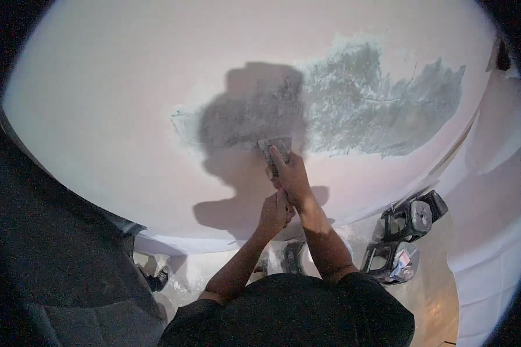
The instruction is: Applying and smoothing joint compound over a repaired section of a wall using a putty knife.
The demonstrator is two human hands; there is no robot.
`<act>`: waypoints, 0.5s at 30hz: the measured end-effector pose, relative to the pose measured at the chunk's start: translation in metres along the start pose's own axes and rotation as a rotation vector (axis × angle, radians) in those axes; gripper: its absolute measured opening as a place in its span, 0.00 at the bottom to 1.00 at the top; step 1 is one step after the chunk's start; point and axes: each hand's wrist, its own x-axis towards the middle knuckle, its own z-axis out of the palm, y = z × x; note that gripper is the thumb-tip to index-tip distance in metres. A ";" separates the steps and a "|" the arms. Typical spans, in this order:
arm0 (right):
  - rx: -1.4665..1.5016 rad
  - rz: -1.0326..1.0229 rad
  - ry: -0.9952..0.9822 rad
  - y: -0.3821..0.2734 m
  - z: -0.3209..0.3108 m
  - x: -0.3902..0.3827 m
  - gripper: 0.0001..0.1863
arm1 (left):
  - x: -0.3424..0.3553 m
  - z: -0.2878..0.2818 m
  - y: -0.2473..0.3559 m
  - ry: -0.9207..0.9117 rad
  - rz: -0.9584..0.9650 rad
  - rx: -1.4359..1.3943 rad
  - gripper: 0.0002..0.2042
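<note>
- The person's right hand (293, 178) is clamped on a scraper (276, 151), its thumb laid forward along the face of the tool and its fingers wrapped around the side.
- The left hand (274, 213) sits just below the right one, its fingers curled in and its thumb pointing up; the two hands are close together, and whether the left is closed on the scraper's handle cannot be told.
- The scraper lies near the middle of the view, broad end away from the person, at the lower edge of a grey patch (382, 104) on a large pale surface (127, 87).
- A dark shadow (249, 110) covers the patch's left part, above the hands.
- Black stools (408, 231) stand at lower right, well apart from both hands.
</note>
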 end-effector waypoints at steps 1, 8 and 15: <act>0.000 -0.006 -0.003 0.001 0.000 -0.002 0.18 | 0.003 0.001 -0.005 -0.003 0.037 0.002 0.24; 0.073 0.021 -0.006 0.008 0.002 -0.005 0.20 | 0.011 0.000 -0.039 0.061 0.438 0.280 0.26; 0.101 0.027 -0.059 -0.010 -0.004 -0.009 0.16 | -0.002 0.001 -0.009 0.035 0.077 0.083 0.22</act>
